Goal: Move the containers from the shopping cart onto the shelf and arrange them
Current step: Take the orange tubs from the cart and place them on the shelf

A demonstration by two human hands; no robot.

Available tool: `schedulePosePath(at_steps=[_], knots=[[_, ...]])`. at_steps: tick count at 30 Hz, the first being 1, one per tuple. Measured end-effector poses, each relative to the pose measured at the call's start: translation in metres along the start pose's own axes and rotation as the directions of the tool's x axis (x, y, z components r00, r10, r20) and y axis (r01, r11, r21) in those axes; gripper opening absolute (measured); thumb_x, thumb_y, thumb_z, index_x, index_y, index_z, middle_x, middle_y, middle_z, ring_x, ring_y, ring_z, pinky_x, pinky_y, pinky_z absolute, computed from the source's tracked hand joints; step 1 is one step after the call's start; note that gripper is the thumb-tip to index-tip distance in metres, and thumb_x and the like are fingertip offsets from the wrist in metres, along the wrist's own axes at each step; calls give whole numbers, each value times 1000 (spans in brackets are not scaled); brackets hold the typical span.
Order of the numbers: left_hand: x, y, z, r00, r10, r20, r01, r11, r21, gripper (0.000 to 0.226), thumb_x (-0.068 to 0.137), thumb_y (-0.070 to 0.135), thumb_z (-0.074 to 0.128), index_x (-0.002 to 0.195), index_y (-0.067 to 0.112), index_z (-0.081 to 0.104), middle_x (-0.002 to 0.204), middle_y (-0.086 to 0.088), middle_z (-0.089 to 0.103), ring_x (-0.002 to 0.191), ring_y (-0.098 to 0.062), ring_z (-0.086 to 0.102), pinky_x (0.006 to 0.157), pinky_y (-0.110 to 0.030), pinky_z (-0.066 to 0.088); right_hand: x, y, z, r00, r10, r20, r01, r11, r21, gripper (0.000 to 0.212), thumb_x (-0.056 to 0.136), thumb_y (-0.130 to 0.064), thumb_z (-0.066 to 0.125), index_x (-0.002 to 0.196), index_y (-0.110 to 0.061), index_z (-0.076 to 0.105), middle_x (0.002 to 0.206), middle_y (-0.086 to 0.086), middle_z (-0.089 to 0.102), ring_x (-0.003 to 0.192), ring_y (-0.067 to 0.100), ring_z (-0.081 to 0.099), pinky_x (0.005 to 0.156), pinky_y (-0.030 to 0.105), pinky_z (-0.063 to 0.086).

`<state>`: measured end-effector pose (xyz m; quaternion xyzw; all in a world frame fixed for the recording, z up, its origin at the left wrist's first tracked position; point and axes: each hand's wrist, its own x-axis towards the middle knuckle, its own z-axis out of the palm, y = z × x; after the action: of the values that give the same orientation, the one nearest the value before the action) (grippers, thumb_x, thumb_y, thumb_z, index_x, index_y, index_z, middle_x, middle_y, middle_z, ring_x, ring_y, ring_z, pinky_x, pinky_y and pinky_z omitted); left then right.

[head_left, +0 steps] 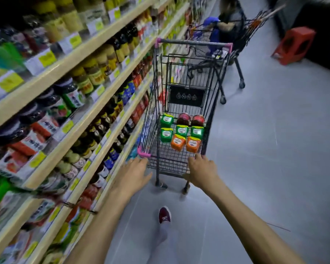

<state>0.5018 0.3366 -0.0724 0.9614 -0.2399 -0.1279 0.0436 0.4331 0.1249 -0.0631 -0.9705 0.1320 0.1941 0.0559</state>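
Note:
A black wire shopping cart [213, 77] with pink corner caps stands in the aisle ahead of me. On its floor sit several square green-lidded containers [182, 130], two orange-lidded ones [177, 142] and two round red-topped jars [191, 120]. My right hand [202, 170] has its fingers curled over the cart's near rim at the right. My left hand [135, 174] lies with fingers spread at the near left pink corner, touching it or just short of it. The beige shelf [103, 103] runs along my left, packed with jars and bottles.
A second cart [242, 40] stands just beyond mine, with a person in blue [215, 29] beside it. A red stool [293, 44] sits at the far right by a dark wall. My red shoe [164, 215] is on the grey floor, which is open to the right.

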Motion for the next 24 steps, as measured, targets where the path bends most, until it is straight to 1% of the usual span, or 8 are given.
schedulePosePath(at_steps=[3, 7, 11, 12, 14, 17, 20, 24], knots=[[56, -5, 1, 999, 41, 7, -41, 998, -40, 41, 95, 41, 55, 129, 18, 55, 127, -6, 59, 120, -29, 54, 92, -40, 47, 46, 4, -9, 1000, 14, 21, -14, 1000, -7, 63, 92, -52, 60, 140, -16, 44, 141, 9, 47, 129, 30, 47, 100, 43, 44], [129, -9, 0, 996, 68, 58, -63, 995, -81, 36, 95, 40, 57, 122, 17, 57, 119, -5, 61, 110, -25, 59, 86, -41, 51, 105, 10, -18, 994, 56, 98, -57, 998, 9, 64, 91, -54, 60, 140, -16, 44, 142, 8, 47, 129, 30, 47, 100, 43, 44], [187, -11, 6, 987, 113, 116, -104, 991, -86, 27, 93, 40, 59, 107, 17, 58, 108, -4, 64, 101, -24, 60, 83, -40, 52, 155, 20, -20, 982, 114, 149, -118, 993, 22, 67, 92, -54, 60, 144, -18, 39, 144, 9, 47, 132, 30, 45, 102, 44, 43], [199, -10, 8, 984, 121, 132, -113, 991, -66, 28, 93, 41, 58, 107, 16, 58, 108, -4, 64, 101, -24, 60, 82, -39, 51, 164, 22, -18, 978, 124, 165, -130, 991, 25, 67, 92, -53, 60, 144, -18, 39, 144, 10, 47, 132, 30, 45, 103, 44, 42], [222, -9, 13, 979, 127, 161, -124, 992, -31, 32, 95, 41, 57, 114, 16, 58, 112, -5, 63, 104, -25, 60, 81, -38, 50, 184, 30, -14, 971, 137, 195, -145, 989, 26, 66, 92, -53, 60, 144, -17, 39, 143, 10, 47, 132, 29, 46, 103, 43, 43], [255, -8, 25, 970, 126, 209, -124, 992, -22, 36, 94, 39, 55, 121, 15, 57, 116, -7, 64, 108, -27, 59, 79, -39, 51, 212, 40, -7, 958, 155, 240, -174, 983, 58, 62, 93, -50, 61, 141, -15, 43, 138, 11, 50, 128, 30, 48, 100, 43, 46], [283, -1, 44, 958, 109, 266, -106, 994, -23, 40, 95, 39, 56, 124, 12, 55, 116, -9, 63, 110, -29, 59, 78, -40, 51, 240, 51, 6, 948, 180, 262, -221, 966, 136, 55, 93, -42, 64, 136, -12, 47, 132, 13, 53, 122, 31, 52, 95, 44, 49], [319, 17, 72, 950, 51, 307, -30, 997, -74, 31, 91, 33, 60, 112, 11, 55, 108, -10, 66, 98, -30, 64, 74, -39, 52, 280, 70, 25, 938, 243, 247, -308, 910, 278, 34, 91, -28, 63, 117, -7, 57, 113, 13, 65, 100, 31, 64, 81, 39, 53]])
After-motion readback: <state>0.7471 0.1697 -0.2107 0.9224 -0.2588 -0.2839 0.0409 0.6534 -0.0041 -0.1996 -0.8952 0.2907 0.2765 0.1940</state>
